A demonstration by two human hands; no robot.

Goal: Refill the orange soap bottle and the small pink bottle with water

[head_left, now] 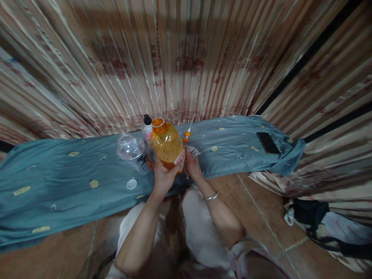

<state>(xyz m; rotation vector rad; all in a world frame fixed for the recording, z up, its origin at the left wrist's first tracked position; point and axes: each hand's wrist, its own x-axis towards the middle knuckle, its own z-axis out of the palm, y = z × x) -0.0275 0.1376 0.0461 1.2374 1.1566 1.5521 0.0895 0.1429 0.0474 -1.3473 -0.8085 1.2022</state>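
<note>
Orange bottle (167, 142), yellow-patterned teal cloth (62, 170), black phone (268, 143)

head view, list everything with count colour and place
orange bottle: 1, amber, between both hands
crumpled sheet: 1, whitish, at right hand
pump top: 1, orange and white, beyond right hand
clear jar: 1, colourless, left of orange bottle
black-capped bottle: 1, pinkish label, behind orange bottle
round disc: 1, white, nearer than clear jar
phone: 1, black, cloth's right end
patterned cloth: 1, teal, across middle
curtain: count unclear, beige, background
dark bars: at least 2, black, right
fabric heap: 1, mixed, floor right
tiled floor: 1, brown, below
bracelet: 1, silver, right wrist
trousers: 1 pair, pale, below hands
left hand: 1, gripping orange bottle
right hand: 1, against orange bottle
</note>
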